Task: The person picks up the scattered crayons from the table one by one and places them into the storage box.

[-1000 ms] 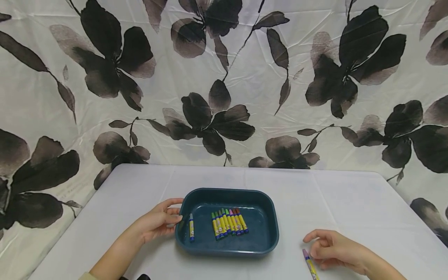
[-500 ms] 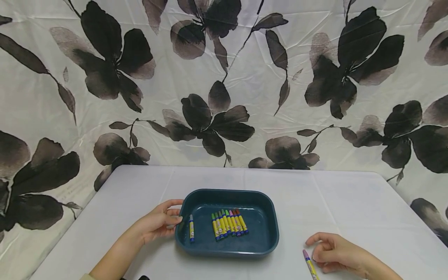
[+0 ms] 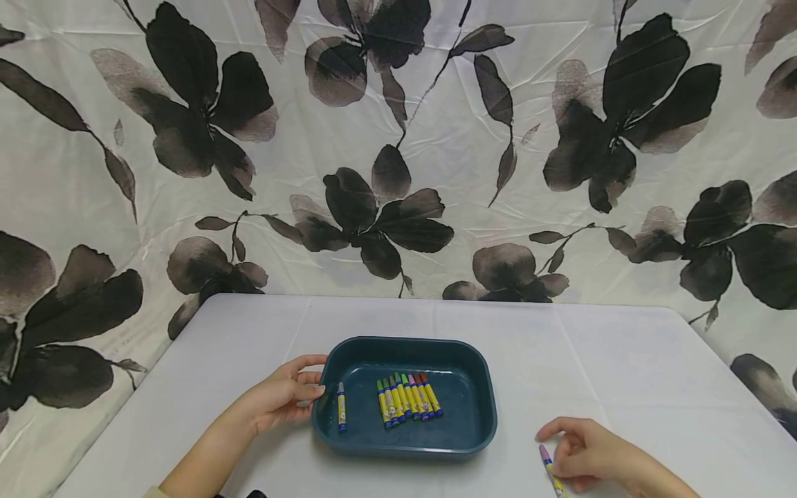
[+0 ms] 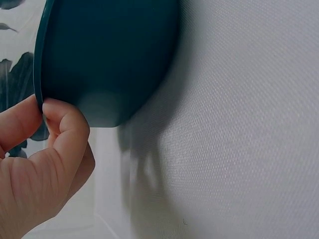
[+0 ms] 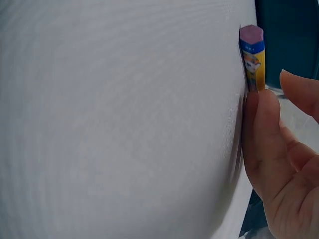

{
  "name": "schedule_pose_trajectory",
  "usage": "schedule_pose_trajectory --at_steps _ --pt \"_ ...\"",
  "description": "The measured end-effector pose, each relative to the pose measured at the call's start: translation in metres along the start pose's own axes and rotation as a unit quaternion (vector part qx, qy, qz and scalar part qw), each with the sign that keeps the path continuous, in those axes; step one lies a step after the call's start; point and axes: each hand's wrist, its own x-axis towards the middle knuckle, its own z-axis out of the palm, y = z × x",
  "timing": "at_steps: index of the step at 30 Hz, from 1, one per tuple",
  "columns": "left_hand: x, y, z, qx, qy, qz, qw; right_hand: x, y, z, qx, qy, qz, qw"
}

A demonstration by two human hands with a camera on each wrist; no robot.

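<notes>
My left hand (image 3: 286, 391) grips the left rim of a dark teal tray (image 3: 405, 443), thumb on one side of the rim and fingers on the other. In the left wrist view the pinch on the tray's edge (image 4: 38, 64) shows closely. To the right of the tray, my right hand (image 3: 588, 453) is low over the table at a purple crayon (image 3: 548, 463) with a yellow and blue wrapper. The right wrist view shows thumb and a finger pinching the lower part of this crayon (image 5: 254, 62), its purple end sticking out; the index finger stays extended apart.
Inside the tray, several crayons (image 3: 407, 400) lie side by side in a row, with a lone grey-tipped crayon (image 3: 341, 408) near the left wall. A white cloth covers the table (image 3: 529, 346). Behind it hangs a floral curtain (image 3: 461, 228). A black object (image 3: 255, 494) shows at the bottom edge.
My right hand has shifted slightly left and down, and its thumb and finger have closed on the purple crayon. The left hand and tray stay put.
</notes>
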Motion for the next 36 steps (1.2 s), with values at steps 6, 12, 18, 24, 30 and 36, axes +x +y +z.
schedule_pose_trajectory --at_steps 6,12,18,24,30,36 --pt "0.000 0.000 0.000 0.002 -0.002 0.000 1.0000 0.003 -0.003 0.011 -0.052 0.038 0.011 0.9978" --pt "0.000 0.004 0.001 0.005 0.004 -0.003 1.0000 0.006 -0.009 0.019 -0.139 0.061 0.011 0.9884" --pt "0.001 0.005 0.002 0.011 0.008 -0.004 0.9999 0.007 -0.012 0.025 -0.179 0.094 0.063 0.9774" --pt "0.002 0.004 0.001 0.015 0.009 -0.002 0.9998 0.008 -0.012 0.023 -0.176 0.071 0.038 0.9811" --pt "0.002 0.002 0.000 0.010 0.006 -0.002 0.9999 0.009 -0.008 0.014 -0.057 0.023 0.038 0.9974" --pt "0.001 0.000 0.000 0.009 0.006 -0.002 0.9999 0.006 -0.004 0.004 0.078 -0.045 0.043 0.9950"
